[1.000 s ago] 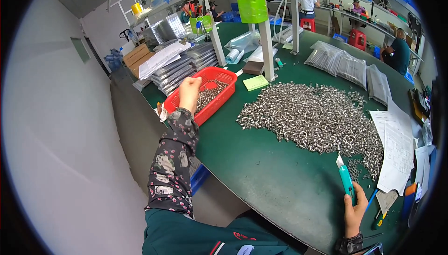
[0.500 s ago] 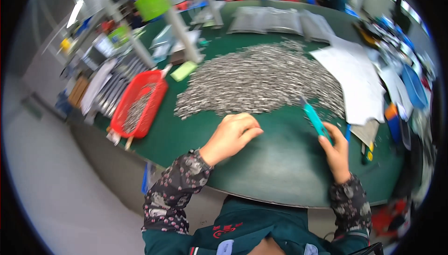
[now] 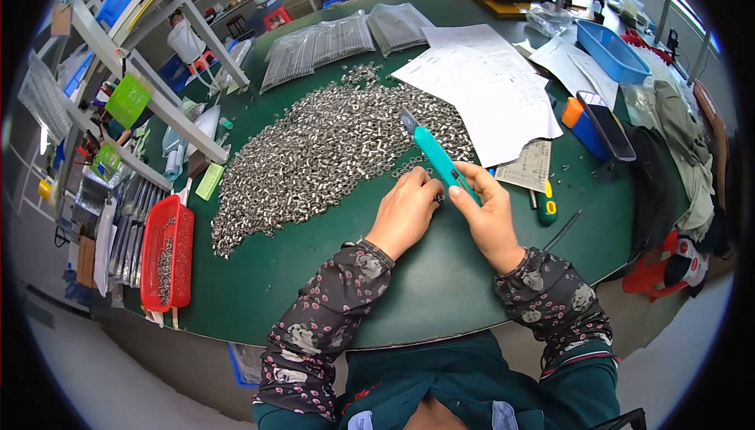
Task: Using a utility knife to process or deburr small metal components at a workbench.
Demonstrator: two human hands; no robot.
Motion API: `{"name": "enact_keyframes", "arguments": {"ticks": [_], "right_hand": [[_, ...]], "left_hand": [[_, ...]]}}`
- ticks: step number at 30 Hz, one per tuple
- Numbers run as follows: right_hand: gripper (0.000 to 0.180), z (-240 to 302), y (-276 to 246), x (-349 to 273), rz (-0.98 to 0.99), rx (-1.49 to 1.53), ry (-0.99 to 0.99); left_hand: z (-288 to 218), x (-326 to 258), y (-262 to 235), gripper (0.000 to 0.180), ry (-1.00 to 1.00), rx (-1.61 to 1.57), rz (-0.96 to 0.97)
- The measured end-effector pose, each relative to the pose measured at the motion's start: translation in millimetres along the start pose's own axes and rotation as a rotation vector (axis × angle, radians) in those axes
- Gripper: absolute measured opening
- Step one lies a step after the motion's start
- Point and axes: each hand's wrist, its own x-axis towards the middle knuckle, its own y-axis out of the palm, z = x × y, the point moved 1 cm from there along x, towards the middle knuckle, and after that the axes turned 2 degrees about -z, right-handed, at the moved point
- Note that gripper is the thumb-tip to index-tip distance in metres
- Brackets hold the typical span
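The person's right hand [image 3: 489,214] grips a teal utility knife [image 3: 439,156], its blade before the heaped metal rings [image 3: 330,147]. The left hand [image 3: 403,214] curls close beside it, contents impossible to tell. White papers [image 3: 491,99] border the heap; leftward sits a red basket [image 3: 183,257], where the left hand was earlier.

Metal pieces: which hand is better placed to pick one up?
Left hand, probably: it is close beside the metal pieces, while the right hand grips a knife.
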Motion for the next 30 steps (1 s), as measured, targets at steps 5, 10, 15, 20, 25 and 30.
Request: {"name": "enact_keyframes", "arguments": {"ticks": [5,10,15,20,25,30], "right_hand": [[0.030,-1,3,3,-0.031,-0.018,-0.082],[0.032,-5,7,-1,0.056,-0.087,-0.019],[0.032,-1,5,-5,0.054,-0.136,-0.095],[0.030,-5,7,-8,0.068,-0.216,-0.117],[0.030,-9,23,-8,0.145,-0.228,-0.237],[0.042,0,6,-9,0.282,-0.294,-0.057]], "left_hand": [[3,7,10,0.012,0.054,0.127,-0.067],[8,3,10,0.016,0.060,0.079,-0.087],[10,-10,-21,0.007,-0.488,-0.807,-0.033],[11,-34,-46,0.007,-0.632,-1.233,-0.114],[23,-57,-66,0.013,-0.687,-1.364,-0.339],[40,-59,-52,0.016,-0.620,-1.324,-0.393]]}}
